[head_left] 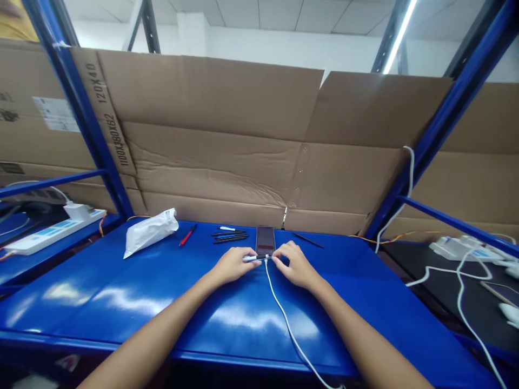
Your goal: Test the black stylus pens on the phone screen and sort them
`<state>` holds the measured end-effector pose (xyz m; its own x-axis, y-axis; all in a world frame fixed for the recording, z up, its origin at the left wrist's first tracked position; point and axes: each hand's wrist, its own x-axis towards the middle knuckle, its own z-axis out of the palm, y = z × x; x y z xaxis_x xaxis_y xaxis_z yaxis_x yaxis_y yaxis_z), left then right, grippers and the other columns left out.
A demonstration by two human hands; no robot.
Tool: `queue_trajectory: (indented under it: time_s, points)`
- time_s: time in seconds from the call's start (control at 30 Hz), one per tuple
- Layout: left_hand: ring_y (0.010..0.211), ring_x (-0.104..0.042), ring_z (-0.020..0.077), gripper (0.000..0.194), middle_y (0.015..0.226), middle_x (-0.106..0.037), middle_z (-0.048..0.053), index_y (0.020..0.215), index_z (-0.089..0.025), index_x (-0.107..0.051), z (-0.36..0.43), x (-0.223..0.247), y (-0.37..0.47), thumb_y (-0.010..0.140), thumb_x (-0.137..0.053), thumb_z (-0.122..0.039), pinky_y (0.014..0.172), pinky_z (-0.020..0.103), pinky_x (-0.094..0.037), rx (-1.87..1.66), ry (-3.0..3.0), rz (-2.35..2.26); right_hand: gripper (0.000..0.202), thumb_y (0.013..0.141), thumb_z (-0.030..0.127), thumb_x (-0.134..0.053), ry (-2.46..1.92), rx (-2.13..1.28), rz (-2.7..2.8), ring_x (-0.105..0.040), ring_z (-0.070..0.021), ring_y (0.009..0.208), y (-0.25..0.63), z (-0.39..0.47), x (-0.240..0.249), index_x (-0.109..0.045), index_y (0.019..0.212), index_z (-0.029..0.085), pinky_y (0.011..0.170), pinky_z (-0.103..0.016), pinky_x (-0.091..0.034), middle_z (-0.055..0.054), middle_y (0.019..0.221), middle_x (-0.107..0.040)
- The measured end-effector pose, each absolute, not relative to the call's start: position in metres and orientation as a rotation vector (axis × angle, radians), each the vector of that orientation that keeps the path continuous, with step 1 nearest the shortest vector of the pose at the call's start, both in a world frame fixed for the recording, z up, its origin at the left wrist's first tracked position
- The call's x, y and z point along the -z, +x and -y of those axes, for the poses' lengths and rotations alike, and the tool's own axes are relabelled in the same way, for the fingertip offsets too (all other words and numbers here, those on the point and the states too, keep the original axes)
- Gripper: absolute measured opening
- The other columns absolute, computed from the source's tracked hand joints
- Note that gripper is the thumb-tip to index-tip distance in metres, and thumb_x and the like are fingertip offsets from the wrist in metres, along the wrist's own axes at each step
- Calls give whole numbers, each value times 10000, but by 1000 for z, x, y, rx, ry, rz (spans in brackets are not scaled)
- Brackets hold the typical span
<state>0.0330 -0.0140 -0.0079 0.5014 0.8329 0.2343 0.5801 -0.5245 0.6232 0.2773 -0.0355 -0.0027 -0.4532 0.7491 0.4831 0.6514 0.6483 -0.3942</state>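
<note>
My left hand [235, 265] pinches a white and black pen [252, 258] near its white end. At the pen's dark end, the fingertips of my right hand [295, 263] are closed. The pen lies sideways between both hands, in front of the near end of a phone [265, 240] on the blue table. A white cable [279, 302] runs from the phone's near edge toward me. Several pens [230, 236], mostly black, lie left of the phone. Beyond my right hand lies one thin black pen [308, 240].
A red pen [187, 236] and a white plastic pouch [150, 232] are farther left on the blue table [133, 308]. Cardboard [219, 129] stands along the back. Power strips sit on both sides, the left one [52, 231] beyond a blue post. Loose cables hang at right.
</note>
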Motion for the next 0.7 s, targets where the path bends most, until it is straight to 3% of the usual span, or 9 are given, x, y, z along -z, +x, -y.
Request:
queue_trajectory:
  time_s: [0.33, 0.7]
  points:
    - [837, -680, 228, 285, 913, -762, 33, 946, -201, -741, 1, 10, 18, 905, -631, -461, 697, 271, -423, -755, 2226, -1354, 178, 948, 336, -579, -1089, -260, 1970, -599, -226, 837, 326, 20, -16, -651, 826, 229, 771, -349, -452, -38, 850, -702]
    - [840, -687, 224, 231, 918, -770, 17, 943, -235, -734, 13, 3, 26, 904, -631, -438, 676, 263, -413, -647, 2308, -1399, 173, 949, 315, -576, -1012, -334, 2094, -623, -218, 862, 303, 35, -20, -663, 832, 222, 811, -361, -485, -43, 864, -699]
